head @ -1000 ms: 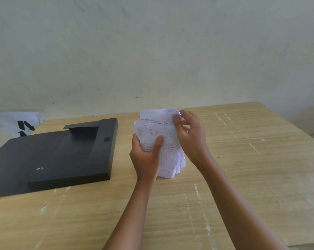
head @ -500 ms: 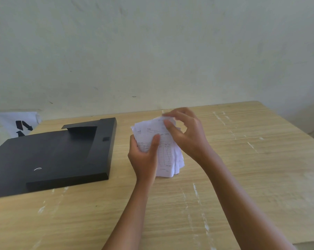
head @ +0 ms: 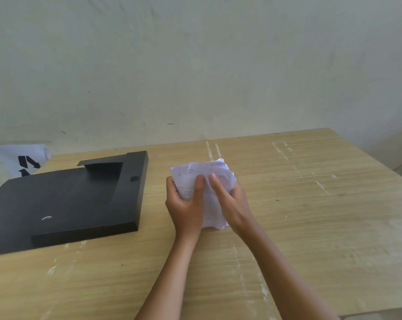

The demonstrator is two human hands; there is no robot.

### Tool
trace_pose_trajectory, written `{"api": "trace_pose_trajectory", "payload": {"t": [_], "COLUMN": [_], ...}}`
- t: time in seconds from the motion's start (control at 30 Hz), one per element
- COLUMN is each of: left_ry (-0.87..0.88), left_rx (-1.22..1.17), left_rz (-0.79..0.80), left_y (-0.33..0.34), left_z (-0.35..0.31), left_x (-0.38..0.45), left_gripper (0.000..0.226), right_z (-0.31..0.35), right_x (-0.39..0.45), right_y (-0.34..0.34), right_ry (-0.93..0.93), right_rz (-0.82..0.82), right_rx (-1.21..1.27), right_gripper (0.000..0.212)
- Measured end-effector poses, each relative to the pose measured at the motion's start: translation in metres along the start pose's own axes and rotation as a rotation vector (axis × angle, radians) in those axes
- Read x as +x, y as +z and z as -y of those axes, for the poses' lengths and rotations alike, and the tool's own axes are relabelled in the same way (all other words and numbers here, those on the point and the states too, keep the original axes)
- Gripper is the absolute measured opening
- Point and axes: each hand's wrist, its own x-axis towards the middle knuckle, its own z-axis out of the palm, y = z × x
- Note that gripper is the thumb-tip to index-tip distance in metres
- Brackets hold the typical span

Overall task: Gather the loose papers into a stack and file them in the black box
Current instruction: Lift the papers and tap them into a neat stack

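A bunch of white printed papers [head: 215, 172] stands on edge on the wooden table [head: 311, 215], held between both hands. My left hand [head: 186, 204] grips its left side, thumb across the front. My right hand [head: 232, 202] clasps the right side, fingers laid over the front sheet. The sheets' top edges are uneven and fan out. The black box [head: 63, 202] lies flat on the table to the left of my hands, with its lid shut.
A white sheet with black arrow marks [head: 24, 161] sits beyond the table's far left corner. A pale wall runs close behind the table. The table's right edge slants away at the far right.
My right hand has come down from the top of the papers to their right side. The papers have sunk lower between my hands.
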Motion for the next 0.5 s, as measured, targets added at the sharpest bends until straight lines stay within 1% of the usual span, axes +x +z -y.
{"api": "trace_pose_trajectory", "payload": {"t": [0.1,0.17,0.23,0.3,0.33,0.4,0.5], "left_ry": [0.057,0.095,0.096,0.052,0.016,-0.03,-0.017], "left_rx": [0.032,0.065,0.105,0.105,0.086,0.048,0.037], "left_rz": [0.076,0.124,0.154,0.192,0.209,0.215,0.19], "left_y": [-0.008,-0.017,-0.023,-0.026,-0.026,-0.025,-0.022], "left_z": [-0.001,0.001,0.004,0.006,0.006,0.004,-0.001], "left_x": [-0.006,-0.009,-0.011,-0.015,-0.017,-0.02,-0.019], "left_gripper": [0.03,0.03,0.032,0.033,0.032,0.035,0.043], "right_z": [-0.007,-0.011,-0.016,-0.02,-0.019,-0.015,-0.011], "right_x": [-0.009,-0.014,-0.016,-0.018,-0.019,-0.019,-0.016], "right_y": [0.001,0.001,0.001,0.001,0.003,0.008,0.015], "right_ry": [-0.106,-0.13,-0.113,-0.114,-0.123,-0.151,-0.159], "right_rz": [-0.079,-0.1,-0.108,-0.141,-0.147,-0.138,-0.126], "right_rx": [0.028,-0.003,-0.041,-0.064,-0.062,-0.063,-0.054], "right_gripper": [0.053,0.047,0.032,0.015,0.014,0.021,0.024]}}
